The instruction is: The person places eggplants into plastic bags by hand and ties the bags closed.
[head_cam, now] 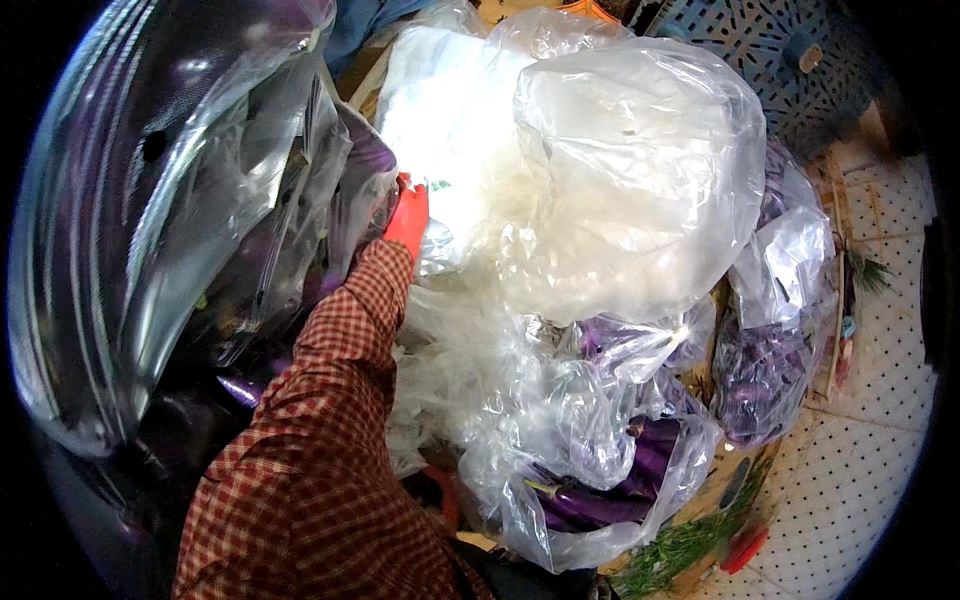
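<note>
My left hand (409, 217), in a red glove below a red checked sleeve, reaches forward to the edge of a large clear plastic bag of purple eggplants (360, 150). Its fingers are partly hidden, so the grip on the plastic is unclear. Just right of the hand lies a brightly lit white plastic sheet or bag (450, 112). Beside that, a big puffed clear plastic bag (637, 180) bulges up. Nearer to me, an open clear bag (600, 551) shows several eggplants (600, 506) inside. I cannot make out my right hand.
Another filled clear bag of eggplants (757, 382) stands at the right, next to a knotted one (615, 337). A blue perforated plastic piece (795, 67) is at the top right. Green needle-like leaves (667, 559) and a red object (745, 549) lie by the dotted tile floor (862, 465).
</note>
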Motion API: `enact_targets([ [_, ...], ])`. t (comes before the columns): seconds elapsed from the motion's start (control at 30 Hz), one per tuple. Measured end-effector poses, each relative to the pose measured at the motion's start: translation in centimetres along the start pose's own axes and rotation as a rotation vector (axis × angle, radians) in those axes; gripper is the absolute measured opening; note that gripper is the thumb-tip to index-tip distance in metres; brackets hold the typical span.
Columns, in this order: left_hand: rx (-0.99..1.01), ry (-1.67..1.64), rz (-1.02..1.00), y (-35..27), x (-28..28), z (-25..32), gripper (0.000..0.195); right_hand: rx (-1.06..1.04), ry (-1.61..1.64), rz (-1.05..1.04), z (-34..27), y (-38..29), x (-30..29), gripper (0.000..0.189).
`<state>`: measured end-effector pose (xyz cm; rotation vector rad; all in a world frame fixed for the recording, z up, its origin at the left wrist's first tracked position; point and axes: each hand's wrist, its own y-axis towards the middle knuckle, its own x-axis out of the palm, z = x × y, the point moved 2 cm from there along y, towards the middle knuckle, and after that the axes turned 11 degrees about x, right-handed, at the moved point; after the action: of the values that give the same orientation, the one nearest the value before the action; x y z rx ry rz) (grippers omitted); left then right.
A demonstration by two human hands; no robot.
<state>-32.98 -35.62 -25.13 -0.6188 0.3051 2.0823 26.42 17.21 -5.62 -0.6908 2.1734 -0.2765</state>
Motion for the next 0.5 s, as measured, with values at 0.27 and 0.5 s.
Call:
enact_targets([
  [0.27, -0.234, 0.222, 0.095, 6.9, 3.1, -2.9, 0.063, -0.247, -0.470, -0.052, -1.1, 0.3, -0.4, 0.033],
  [0.5, -0.090, 0.335, -0.261, 4.3, 2.0, -2.5, 0.061, -0.316, -0.676, -0.084, -4.3, -3.0, 1.3, 0.036],
])
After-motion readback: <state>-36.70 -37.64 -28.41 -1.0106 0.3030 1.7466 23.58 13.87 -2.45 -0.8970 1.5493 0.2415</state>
